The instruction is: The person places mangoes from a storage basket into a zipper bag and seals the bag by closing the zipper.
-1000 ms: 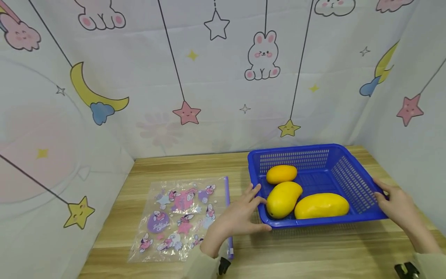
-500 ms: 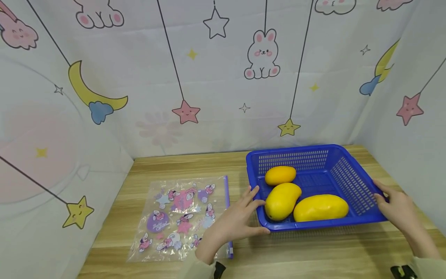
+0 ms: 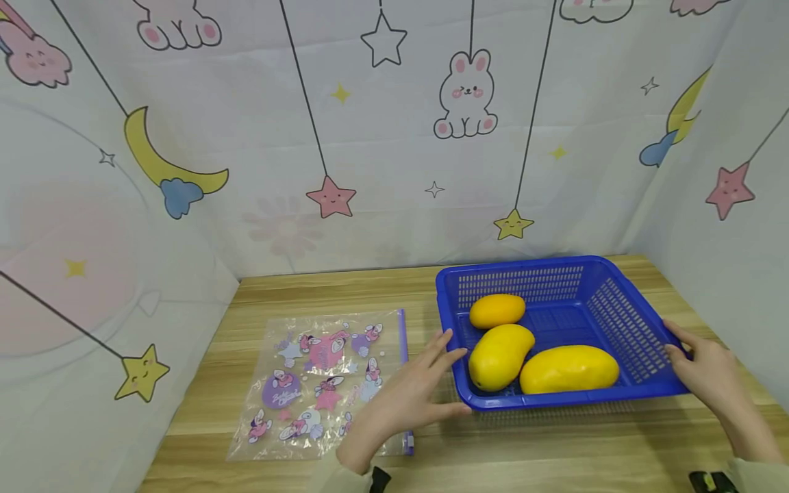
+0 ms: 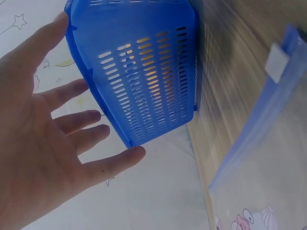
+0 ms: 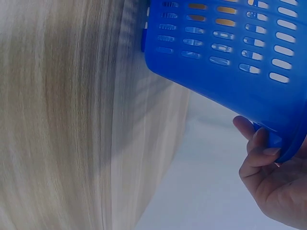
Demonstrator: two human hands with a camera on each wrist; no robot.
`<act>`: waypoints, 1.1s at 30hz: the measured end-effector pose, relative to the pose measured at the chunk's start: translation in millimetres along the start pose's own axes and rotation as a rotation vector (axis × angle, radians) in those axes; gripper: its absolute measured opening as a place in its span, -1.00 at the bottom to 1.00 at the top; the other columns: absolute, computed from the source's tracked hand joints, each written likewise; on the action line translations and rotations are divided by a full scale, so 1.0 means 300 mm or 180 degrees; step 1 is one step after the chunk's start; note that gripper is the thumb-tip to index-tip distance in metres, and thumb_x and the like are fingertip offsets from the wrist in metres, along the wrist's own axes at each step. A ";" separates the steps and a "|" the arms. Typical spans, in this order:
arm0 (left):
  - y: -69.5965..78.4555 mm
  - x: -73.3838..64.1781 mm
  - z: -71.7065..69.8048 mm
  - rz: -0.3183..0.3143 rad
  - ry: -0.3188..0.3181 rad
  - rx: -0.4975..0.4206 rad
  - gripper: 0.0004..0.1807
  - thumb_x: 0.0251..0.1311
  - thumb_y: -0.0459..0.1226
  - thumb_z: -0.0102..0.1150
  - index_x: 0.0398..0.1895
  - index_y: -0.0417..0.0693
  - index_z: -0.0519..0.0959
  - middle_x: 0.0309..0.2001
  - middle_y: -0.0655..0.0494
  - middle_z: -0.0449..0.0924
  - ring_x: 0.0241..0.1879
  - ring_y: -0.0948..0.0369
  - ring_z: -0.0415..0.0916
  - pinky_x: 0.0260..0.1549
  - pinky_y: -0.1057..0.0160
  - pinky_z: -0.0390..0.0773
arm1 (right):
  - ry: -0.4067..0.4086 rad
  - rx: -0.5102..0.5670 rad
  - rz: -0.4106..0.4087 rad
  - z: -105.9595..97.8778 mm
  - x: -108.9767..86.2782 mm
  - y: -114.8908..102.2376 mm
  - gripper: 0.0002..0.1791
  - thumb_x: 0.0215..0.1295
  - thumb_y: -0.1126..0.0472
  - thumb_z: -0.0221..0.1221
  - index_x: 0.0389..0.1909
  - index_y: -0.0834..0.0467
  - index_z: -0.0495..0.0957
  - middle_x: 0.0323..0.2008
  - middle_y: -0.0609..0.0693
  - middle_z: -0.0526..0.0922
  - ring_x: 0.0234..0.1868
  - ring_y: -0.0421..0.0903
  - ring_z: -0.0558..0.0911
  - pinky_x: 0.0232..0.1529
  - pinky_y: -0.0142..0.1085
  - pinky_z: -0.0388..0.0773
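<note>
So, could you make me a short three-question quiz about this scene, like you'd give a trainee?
1. How many yellow fruits lie in the blue basket?
2. True or false: the clear printed bag lies outside the blue basket.
3. Which hand is curled round the blue basket's rim: a) left, b) right, c) neither?

Key:
1. Three.
2. True.
3. b, the right hand; its fingers hook the rim.

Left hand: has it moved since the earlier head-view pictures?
Yes: the left hand has shifted slightly left and down in view, judged against the clear bag.
</note>
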State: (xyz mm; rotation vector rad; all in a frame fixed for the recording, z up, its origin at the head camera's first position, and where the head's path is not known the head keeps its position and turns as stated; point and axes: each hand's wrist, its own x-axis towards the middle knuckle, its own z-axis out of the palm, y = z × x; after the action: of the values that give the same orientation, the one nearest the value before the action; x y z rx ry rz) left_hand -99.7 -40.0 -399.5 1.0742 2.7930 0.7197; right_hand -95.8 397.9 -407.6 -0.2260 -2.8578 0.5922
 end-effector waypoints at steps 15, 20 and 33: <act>-0.047 -0.035 -0.011 -0.0130 0.0105 0.0139 -0.09 0.21 0.12 0.15 0.53 0.08 -0.03 0.54 0.04 -0.08 0.50 0.02 0.02 0.33 -0.11 0.32 | -0.0056 -0.0034 0.0118 0.000 -0.005 -0.009 -0.46 0.40 0.25 -0.09 0.34 0.38 0.21 -0.82 -0.12 0.12 -0.80 -0.24 0.09 -0.77 -0.40 0.10; -0.072 -0.038 -0.010 -0.0101 0.0053 0.0313 -0.10 0.22 0.10 0.16 0.51 0.00 0.02 0.53 -0.03 -0.03 0.48 0.00 0.07 0.33 -0.08 0.32 | -0.0033 -0.0033 0.0153 0.002 -0.004 -0.011 -0.46 0.39 0.26 -0.09 0.34 0.38 0.20 -0.81 -0.11 0.14 -0.79 -0.23 0.12 -0.76 -0.38 0.11; -0.115 -0.053 0.000 -0.0280 -0.0022 0.0528 -0.20 0.20 0.06 0.20 0.41 -0.14 0.22 0.44 -0.14 0.18 0.38 -0.06 0.27 0.22 -0.07 0.47 | 0.0018 -0.0016 0.0103 0.003 -0.005 -0.011 -0.46 0.38 0.27 -0.09 0.34 0.39 0.20 -0.82 -0.11 0.14 -0.80 -0.23 0.11 -0.78 -0.37 0.12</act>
State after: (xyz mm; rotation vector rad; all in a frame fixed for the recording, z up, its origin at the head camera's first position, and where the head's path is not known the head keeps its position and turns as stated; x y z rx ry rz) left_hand -109.0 -72.6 -416.4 0.9669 2.9154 0.4817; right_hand -94.8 394.2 -407.4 -0.2749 -2.8556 0.5896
